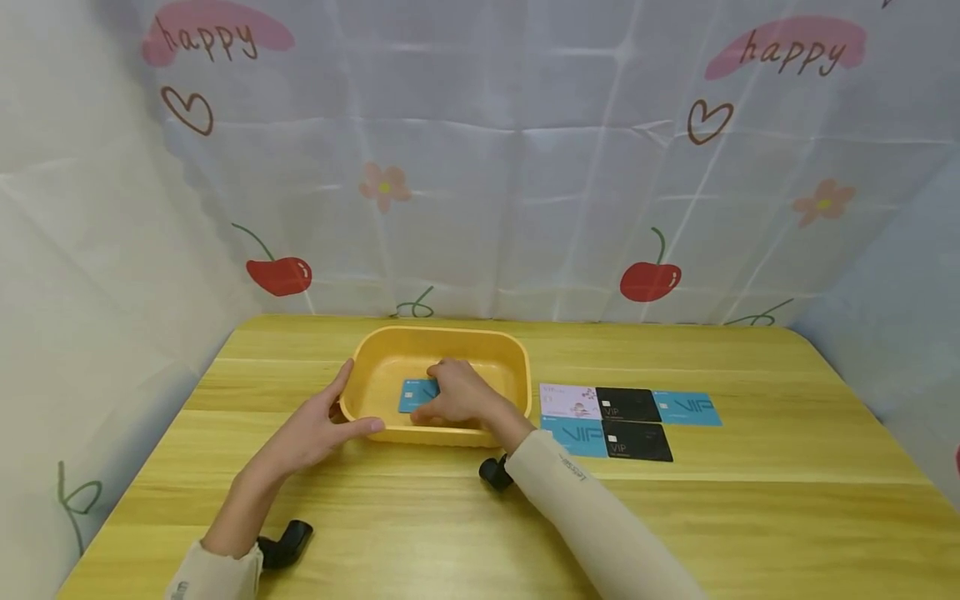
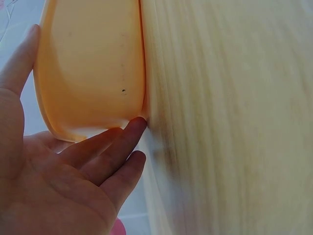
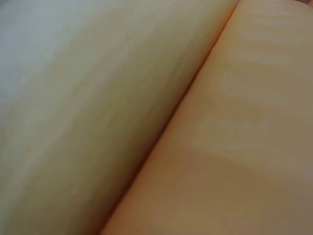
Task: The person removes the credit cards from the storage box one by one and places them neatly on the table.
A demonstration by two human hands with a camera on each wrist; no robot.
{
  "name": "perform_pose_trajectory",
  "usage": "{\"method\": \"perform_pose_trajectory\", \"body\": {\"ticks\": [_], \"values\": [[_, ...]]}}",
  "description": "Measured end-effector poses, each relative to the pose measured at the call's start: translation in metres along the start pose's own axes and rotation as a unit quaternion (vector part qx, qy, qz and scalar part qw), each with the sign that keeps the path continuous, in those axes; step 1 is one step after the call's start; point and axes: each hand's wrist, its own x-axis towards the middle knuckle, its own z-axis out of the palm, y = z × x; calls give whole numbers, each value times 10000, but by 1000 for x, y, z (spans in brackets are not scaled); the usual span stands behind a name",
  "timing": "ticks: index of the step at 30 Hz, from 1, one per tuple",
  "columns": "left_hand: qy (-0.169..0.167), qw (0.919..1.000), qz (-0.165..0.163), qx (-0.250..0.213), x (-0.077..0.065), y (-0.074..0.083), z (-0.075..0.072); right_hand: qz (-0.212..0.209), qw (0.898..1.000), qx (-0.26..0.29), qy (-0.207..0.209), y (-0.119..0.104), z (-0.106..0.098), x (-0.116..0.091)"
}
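A yellow plastic basin [image 1: 442, 436] stands on the wooden table, left of centre. My left hand [image 1: 309, 433] holds its front left corner, thumb on the rim and fingers against the outer wall. The left wrist view shows this hand [image 2: 73, 171] around the basin's end wall [image 2: 93, 58]. Inside the basin, my right hand [image 1: 461, 395] grips a blue card [image 1: 412, 396] between thumb and fingers; the hand covers the card's right part. In the right wrist view only the blurred basin wall [image 3: 234, 137] and tabletop show.
Right of the basin lie cards in two rows: a pink card [image 1: 566, 401], black cards [image 1: 628, 405] [image 1: 639, 441] and blue cards [image 1: 687, 408] [image 1: 574, 437]. A printed curtain [image 1: 495, 208] hangs behind the table. Black wrist devices [image 1: 287, 546] sit at both wrists.
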Motion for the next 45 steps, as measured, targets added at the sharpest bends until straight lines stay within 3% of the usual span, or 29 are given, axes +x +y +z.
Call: {"method": "perform_pose_trajectory", "body": {"ticks": [15,25,45], "values": [[-10,10000,-23,-64,0,-1,-2,377,9942,-985,230,-8,3,5],[-5,9998,89,-154,1,-1,-1,189,9959,-817,350,-2,3,4],[-30,10000,-29,-87,1,-1,-2,-89,9978,-188,623,-2,3,2]]}}
